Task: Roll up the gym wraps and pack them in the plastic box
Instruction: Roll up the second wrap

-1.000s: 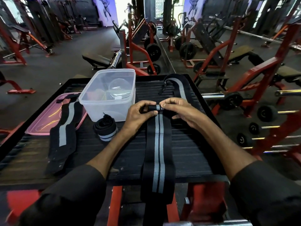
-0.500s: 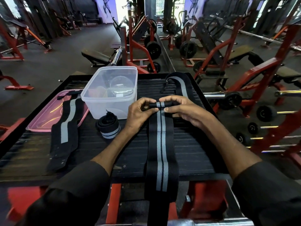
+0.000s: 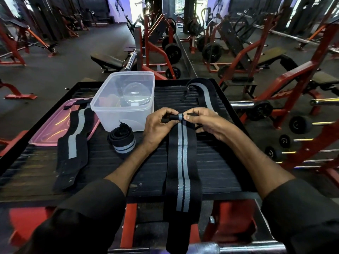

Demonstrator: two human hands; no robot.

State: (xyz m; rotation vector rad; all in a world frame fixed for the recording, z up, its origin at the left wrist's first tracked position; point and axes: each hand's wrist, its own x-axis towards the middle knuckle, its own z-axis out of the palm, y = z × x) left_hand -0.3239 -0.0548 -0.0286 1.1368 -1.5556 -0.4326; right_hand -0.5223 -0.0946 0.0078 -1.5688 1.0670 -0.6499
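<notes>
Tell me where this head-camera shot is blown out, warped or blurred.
Head view: the doorway at the back is blown out white; streaks of glare cross the pink lid; wide-angle distortion bows the edges of the platform; the bottom corners smear, while the left hand, right hand and wrap are sharp.

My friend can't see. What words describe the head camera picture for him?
A left hand and right hand pinch the small rolled end of a long black striped wrap on a black table. A finished rolled wrap lies beside a clear plastic box; another flat wrap lies further left, partly on a pink lid.
</notes>
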